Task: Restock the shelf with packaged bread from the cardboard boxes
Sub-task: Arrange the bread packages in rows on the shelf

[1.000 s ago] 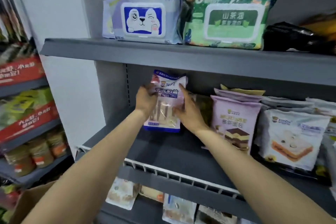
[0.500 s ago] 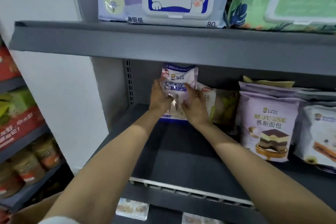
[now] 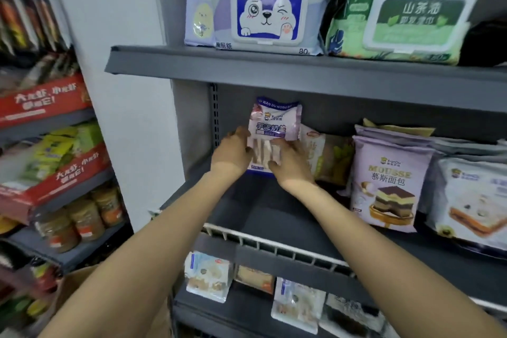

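Grey shelf (image 3: 258, 217), mid level, w/ white wire rail (image 3: 274, 241) along the front edge. Right of the work spot: a tan bread pack (image 3: 326, 156) touching it, then the purple mousse pack (image 3: 389, 181) upright, then a toast pack (image 3: 472, 203). Wipes packs (image 3: 269, 14) on the shelf above; more bread packs (image 3: 208, 276) on the shelf below. Cardboard box (image 3: 71, 291) corner bottom left. Purple-white bread pack (image 3: 273, 132) stands upright at the shelf's back left, near the upright post. Both arms reach fwd. Left hand (image 3: 233, 155) grips its lower left edge, fingers curled round. Right hand (image 3: 292, 163) presses its lower right front, fingers bent on the pack.
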`<state>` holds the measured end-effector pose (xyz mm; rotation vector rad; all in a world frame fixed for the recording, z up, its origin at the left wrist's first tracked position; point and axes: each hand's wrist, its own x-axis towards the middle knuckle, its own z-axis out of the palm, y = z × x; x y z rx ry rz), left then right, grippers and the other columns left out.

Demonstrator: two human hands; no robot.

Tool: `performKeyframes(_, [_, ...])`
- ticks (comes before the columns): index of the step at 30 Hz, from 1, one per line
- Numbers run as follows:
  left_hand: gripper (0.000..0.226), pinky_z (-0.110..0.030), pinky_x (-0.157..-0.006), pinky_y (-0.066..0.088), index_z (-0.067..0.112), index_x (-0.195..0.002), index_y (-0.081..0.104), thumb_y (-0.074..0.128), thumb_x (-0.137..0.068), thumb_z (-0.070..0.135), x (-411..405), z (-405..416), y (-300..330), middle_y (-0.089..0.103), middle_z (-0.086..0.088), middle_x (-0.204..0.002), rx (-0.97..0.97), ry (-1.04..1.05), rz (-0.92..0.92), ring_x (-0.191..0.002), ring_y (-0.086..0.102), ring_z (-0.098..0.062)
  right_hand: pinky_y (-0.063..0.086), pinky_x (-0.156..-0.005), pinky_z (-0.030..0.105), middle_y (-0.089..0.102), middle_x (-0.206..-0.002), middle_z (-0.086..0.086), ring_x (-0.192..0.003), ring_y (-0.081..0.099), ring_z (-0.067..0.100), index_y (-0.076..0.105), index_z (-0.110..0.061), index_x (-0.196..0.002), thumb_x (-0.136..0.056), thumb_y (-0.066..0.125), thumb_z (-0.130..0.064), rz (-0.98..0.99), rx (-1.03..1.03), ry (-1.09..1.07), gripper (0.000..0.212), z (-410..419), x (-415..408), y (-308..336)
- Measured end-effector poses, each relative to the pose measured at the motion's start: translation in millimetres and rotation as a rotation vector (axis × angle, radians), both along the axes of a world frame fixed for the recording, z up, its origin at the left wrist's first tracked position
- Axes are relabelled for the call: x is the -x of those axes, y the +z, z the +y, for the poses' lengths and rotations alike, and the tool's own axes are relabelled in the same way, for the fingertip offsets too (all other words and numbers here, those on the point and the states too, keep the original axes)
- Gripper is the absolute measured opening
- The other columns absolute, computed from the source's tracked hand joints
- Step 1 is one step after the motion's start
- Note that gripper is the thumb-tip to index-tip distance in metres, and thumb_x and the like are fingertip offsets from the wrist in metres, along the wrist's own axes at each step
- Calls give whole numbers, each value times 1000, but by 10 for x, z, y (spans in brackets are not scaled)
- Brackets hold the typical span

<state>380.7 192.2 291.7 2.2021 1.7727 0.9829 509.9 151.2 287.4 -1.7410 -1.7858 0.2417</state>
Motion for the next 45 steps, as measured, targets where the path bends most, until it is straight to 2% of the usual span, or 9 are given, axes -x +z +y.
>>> performKeyframes(7, [23, -34, -83, 48, 12, -110, 63, 50, -91, 17, 349, -1345, -206, 67, -12, -109, 24, 153, -27, -104, 61, -31, 40, -90, 25, 58, -120, 12, -109, 56, 24, 57, -11, -123, -89, 52, -7, 164, 48, 290, 35, -1058, 376, -178])
performKeyframes(13, [20, -28, -54, 36, 8, -90, 66, 49, -90, 20, 1030, -2584, -732, 62, -7, -78, 173, 347, -48, -75, 58, -27, 43, -73, 25, 68, -107, 7, -90, 62, 19, 67, -14, -108, -92, 50, -9, 168, 240, 532, 24, -1991, 1027, -649])
performKeyframes(17, [21, -37, -73, 52, 8, -94, 67, 50, -90, 20, 1697, -3337, -1227, 69, -12, -93, 308, 479, -51, -91, 64, -31, 44, -84, 29, 66, -113, 5, -108, 57, 21, 68, -13, -106, -94, 50, -14, 49, 413, 718, 22, -2527, 1624, -1140])
performKeyframes(19, [19, -40, -79, 54, 9, -92, 67, 52, -90, 20, 2045, -3700, -1494, 70, -12, -92, 432, 547, -67, -91, 65, -30, 46, -72, 25, 65, -104, 4, -95, 59, 19, 68, -12, -104, -94, 49, -14, 15, 497, 778, 21, -2796, 1944, -1398])
performKeyframes(23, [21, -34, -67, 47, 3, -76, 64, 51, -86, 15, 2777, -4391, -2028, 66, -19, -78, 619, 634, -91, -75, 62, -29, 47, -78, 31, 60, -92, 2, -88, 56, 19, 68, -9, -103, -93, 50, -13, -27, 666, 857, 22, -3294, 2640, -1891])
performKeyframes(32, [21, -36, -84, 45, -3, -99, 62, 50, -89, 12, 4429, -5061, -2896, 65, -24, -108, 757, 683, -120, -104, 59, -36, 43, -89, 31, 63, -117, 16, -111, 57, 30, 61, -3, -112, -89, 52, -7, -40, 822, 742, 25, -3797, 4130, -2776])
performKeyframes(36, [46, -32, -94, 38, -2, -130, 47, 57, -89, 17, 4844, -4906, -3243, 52, -22, -131, 829, 523, -22, -121, 48, -34, 42, -88, 35, 56, -123, 22, -116, 51, 35, 50, 0, -126, -89, 53, -10, -72, 825, 661, 38, -3734, 4685, -3146])
performKeyframes(42, [70, -31, -109, 26, -6, -142, 23, 60, -87, 18, 5103, -4695, -3898, 27, -23, -146, 977, 332, 213, -136, 29, -31, 40, -101, 38, 37, -140, 30, -131, 36, 39, 20, -5, -145, -91, 54, -27, -186, 992, 527, 67, -3546, 5301, -3938])
performKeyframes(45, [61, -36, -109, 26, -2, -141, 23, 55, -92, 16, 5152, -4623, -4192, 24, -21, -148, 986, 338, 366, -138, 26, -31, 35, -108, 41, 32, -146, 27, -134, 35, 39, 9, 3, -146, -90, 59, -27, -172, 1029, 330, 81, -3430, 5484, -4243])
